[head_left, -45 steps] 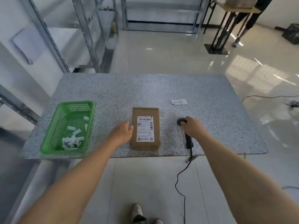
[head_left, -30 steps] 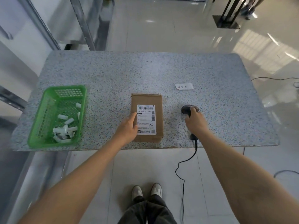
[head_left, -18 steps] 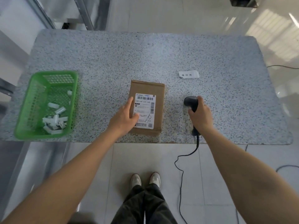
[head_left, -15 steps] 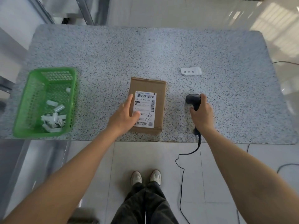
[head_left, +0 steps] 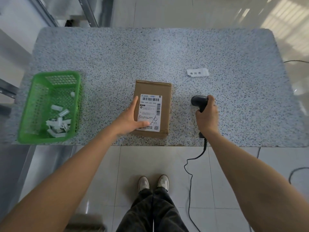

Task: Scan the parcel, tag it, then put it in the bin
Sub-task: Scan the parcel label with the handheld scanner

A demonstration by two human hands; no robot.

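One parcel, one scanner, one green bin and one small white tag sit on the speckled table. The bin holds a heap of small white pieces (too jumbled to count).

The left hand lies spread flat on the parcel's left edge, fingers stretched along the side of the white label and thumb across its lower corner; it presses rather than grips. The bin stands well off to that hand's left.

The right hand is wrapped tight around the scanner's handle, the black head poking out beyond the knuckles, low over the table. Its cable drops from below the wrist to the floor. The tag lies beyond this hand, apart from it. The parcel lies between the two hands.
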